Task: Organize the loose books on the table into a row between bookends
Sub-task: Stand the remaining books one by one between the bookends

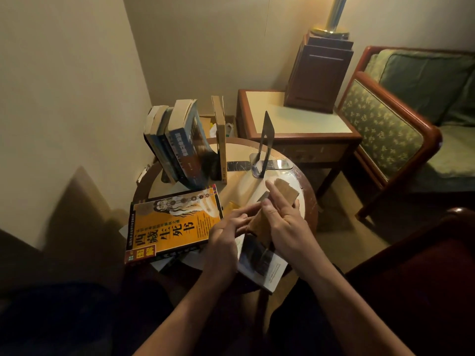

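On the small round table [236,183], several books [177,147] stand in a leaning row at the back left, with one thin tan book [219,140] upright beside them. A metal bookend [264,147] stands apart to their right. An orange-covered book [174,224] lies flat at the front left. My right hand [285,224] and my left hand [226,235] both hold a tan-paged book [282,194], tilted up on edge above the table's front. A dark-covered book [262,263] lies flat beneath my hands.
A wooden side table [295,119] with a lamp base [318,73] stands behind the round table. A green upholstered armchair [401,119] is at the right. The wall corner closes in at the left and back.
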The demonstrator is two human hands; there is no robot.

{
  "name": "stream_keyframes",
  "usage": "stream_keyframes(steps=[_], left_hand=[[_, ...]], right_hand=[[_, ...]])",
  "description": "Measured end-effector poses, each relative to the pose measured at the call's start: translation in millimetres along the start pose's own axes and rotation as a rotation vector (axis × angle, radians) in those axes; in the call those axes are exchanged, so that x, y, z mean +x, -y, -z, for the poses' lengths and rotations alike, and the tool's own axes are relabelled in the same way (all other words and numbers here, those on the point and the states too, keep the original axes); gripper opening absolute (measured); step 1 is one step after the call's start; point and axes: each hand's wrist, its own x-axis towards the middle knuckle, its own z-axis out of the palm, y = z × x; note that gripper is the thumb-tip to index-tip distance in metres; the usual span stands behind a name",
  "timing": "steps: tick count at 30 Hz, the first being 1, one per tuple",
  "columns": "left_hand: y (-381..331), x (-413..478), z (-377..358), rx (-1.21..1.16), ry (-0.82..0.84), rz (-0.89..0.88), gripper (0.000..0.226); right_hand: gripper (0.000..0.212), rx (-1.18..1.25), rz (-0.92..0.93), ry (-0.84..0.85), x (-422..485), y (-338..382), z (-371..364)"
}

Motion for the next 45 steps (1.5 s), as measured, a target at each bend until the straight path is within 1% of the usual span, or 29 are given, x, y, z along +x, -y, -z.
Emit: stream_keyframes(steps=[4,7,12,14,18,22,25,27,29,30,32,34,36,39,42,45], left_hand=[[4,4,8,-0.018,0.095,0.015,0.036],[11,6,11,0.045,0.147,-0.028,0.029],[20,7,9,0.018,0.171,-0.031,0.023],[23,7,7,0.062,0.2,-0.069,0.023],[29,16,6,0.193,0.295,-0.169,0.03],[41,35,12,0.402,0.292,-0.24,0.035],[49,55,27,0.613,0.282,-0.29,0.04],[53,73,41,0.85,0.258,-0.283,0.054],[56,96,59,1.162,0.231,-0.234,0.076],[57,107,69,1.301,0.203,-0.209,0.084],[61,129,93,1.484,0.122,-0.147,0.087],[63,145,116,1.538,0.068,-0.013,0.089],[68,152,134,1.548,0.064,0.121,0.097],[78,152,141,1.599,0.034,0.083,0.093],[80,152,139,1.627,-0.01,0.05,0.091],[78,152,139,1.628,0.013,0.052,0.089]], right_hand=[[0.047,-0.203,-0.024,-0.052,-9,0,3],[0.039,-0.308,-0.068,-0.103,-9,1,6],[0.034,-0.415,-0.056,-0.23,-6,-2,1],[0.031,-0.428,-0.027,-0.285,-6,-5,4],[0.027,-0.392,0.003,-0.269,-11,-11,19],[0.029,-0.313,0.033,-0.229,-20,-18,37],[0.028,-0.267,0.056,-0.18,-26,-22,50],[0.028,-0.253,0.064,-0.164,-24,-22,56],[0.028,-0.251,0.075,-0.162,-18,-19,62],[0.027,-0.255,0.091,-0.162,-14,-16,65],[0.027,-0.266,0.133,-0.153,-1,-9,72],[0.025,-0.292,0.187,-0.145,17,0,76],[0.024,-0.322,0.264,-0.141,39,8,77],[0.023,-0.379,0.386,-0.139,77,18,72],[0.025,-0.438,0.467,-0.162,117,27,64],[0.029,-0.502,0.513,-0.133,159,32,52]])
